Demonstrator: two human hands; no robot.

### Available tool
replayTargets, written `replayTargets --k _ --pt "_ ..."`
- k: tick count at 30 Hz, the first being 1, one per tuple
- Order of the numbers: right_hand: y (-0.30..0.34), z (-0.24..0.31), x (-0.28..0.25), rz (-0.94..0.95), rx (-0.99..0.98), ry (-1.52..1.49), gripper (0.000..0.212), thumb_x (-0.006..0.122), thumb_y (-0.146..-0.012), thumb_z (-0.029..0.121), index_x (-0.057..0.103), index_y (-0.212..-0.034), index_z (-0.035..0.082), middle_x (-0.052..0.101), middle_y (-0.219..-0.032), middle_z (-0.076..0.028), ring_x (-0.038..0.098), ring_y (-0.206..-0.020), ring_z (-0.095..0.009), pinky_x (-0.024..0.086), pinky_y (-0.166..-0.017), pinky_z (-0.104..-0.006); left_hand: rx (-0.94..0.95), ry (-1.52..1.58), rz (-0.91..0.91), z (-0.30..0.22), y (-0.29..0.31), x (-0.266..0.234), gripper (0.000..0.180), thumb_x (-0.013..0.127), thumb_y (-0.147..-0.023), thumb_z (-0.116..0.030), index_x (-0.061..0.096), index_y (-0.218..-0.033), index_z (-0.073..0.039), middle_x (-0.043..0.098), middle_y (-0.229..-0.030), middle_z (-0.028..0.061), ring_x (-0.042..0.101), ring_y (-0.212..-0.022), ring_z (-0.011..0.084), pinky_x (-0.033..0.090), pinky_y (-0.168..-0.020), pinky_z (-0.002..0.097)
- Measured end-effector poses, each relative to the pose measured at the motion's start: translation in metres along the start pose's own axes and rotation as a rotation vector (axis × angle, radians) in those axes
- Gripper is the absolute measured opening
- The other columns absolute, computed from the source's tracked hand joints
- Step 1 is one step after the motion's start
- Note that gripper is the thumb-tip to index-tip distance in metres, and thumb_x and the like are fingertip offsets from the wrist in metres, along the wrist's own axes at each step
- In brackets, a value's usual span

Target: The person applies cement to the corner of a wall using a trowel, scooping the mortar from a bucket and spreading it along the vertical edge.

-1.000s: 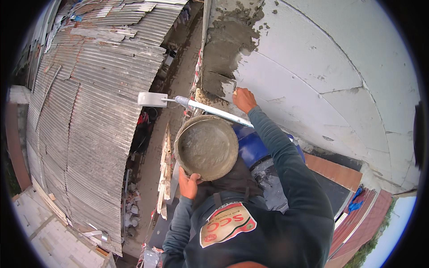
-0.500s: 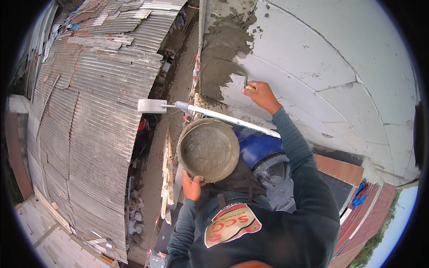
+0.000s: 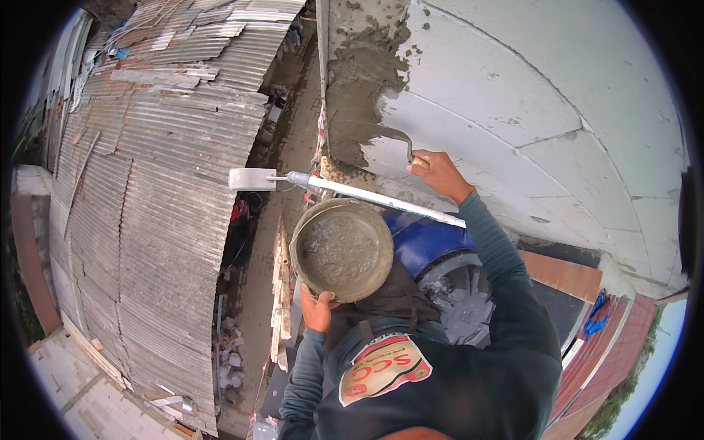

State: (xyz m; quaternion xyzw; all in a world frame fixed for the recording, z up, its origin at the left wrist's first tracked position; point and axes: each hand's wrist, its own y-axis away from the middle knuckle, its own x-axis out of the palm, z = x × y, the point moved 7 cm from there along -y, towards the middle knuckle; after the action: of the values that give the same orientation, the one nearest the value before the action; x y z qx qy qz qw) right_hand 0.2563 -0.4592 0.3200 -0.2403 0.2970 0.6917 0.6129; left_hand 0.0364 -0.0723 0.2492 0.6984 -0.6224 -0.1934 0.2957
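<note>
My right hand (image 3: 444, 176) is closed round the wooden handle of a trowel (image 3: 398, 134). Its thin metal blade lies against the wall at the lower edge of a wet grey mortar patch (image 3: 359, 92); how much of it touches is hard to tell. In front of my body, my left hand (image 3: 317, 311) grips the near rim of a round, mortar-crusted bucket (image 3: 381, 277). Wet grey mortar (image 3: 339, 246) sits inside the bucket.
A white pole (image 3: 389, 196) with a pale block on its end crosses just beyond the bucket. Beside my legs stands a blue drum (image 3: 422, 238). White block wall (image 3: 506, 95) rises at the right. Far below on the left is a corrugated roof (image 3: 169, 191), past a drop.
My right hand has drawn the trowel slightly down and right, and more of its blade shows. The left hand keeps hold of the bucket in nearly the same place.
</note>
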Motion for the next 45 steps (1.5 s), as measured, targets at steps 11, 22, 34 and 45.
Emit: replayTargets --k 11,22,34,45 --pt "-0.084 -0.101 0.169 0.013 0.182 0.378 0.027 0.067 -0.092 0.023 0.071 -0.1 -0.003 0.071 -0.091 -0.031 0.071 -0.088 -0.049 0.057 -0.082 -0.0558 -0.022 -0.011 -0.007 0.002 0.0 -0.001 0.056 0.06 -0.08 0.002 0.044 -0.134 -0.002 0.059 -0.119 0.0151 0.071 -0.094 0.0266 0.067 -0.067 0.0357" --pt "-0.046 0.033 0.025 -0.113 0.169 0.108 0.043 0.071 -0.093 0.027 0.072 -0.122 -0.004 0.073 -0.099 -0.03 0.072 -0.095 -0.045 0.056 -0.086 -0.0497 -0.012 -0.054 0.01 -0.01 -0.003 0.008 0.055 0.059 -0.079 0.004 0.044 -0.131 -0.001 0.06 -0.12 0.0177 0.071 -0.096 0.0297 0.069 -0.069 0.0389" --pt "-0.017 0.107 -0.079 -0.172 0.071 -0.066 0.044 0.079 -0.089 0.029 0.073 -0.116 -0.006 0.071 -0.083 -0.018 0.066 -0.072 -0.023 0.053 -0.07 -0.0359 0.059 -0.011 0.017 -0.006 -0.009 0.006 0.07 0.06 -0.077 0.006 0.038 -0.144 0.0 0.06 -0.125 0.0213 0.071 -0.1 0.0352 0.07 -0.069 0.0432" --pt "0.047 0.174 -0.134 -0.026 -0.015 0.076 0.044 0.073 -0.096 0.03 0.07 -0.123 -0.005 0.069 -0.084 -0.015 0.066 -0.073 -0.019 0.053 -0.067 -0.0354 0.206 -0.166 -0.049 0.021 -0.032 -0.007 0.063 0.062 -0.074 0.0 0.046 -0.135 0.0 0.06 -0.123 0.0184 0.067 -0.106 0.0321 0.062 -0.077 0.0403"
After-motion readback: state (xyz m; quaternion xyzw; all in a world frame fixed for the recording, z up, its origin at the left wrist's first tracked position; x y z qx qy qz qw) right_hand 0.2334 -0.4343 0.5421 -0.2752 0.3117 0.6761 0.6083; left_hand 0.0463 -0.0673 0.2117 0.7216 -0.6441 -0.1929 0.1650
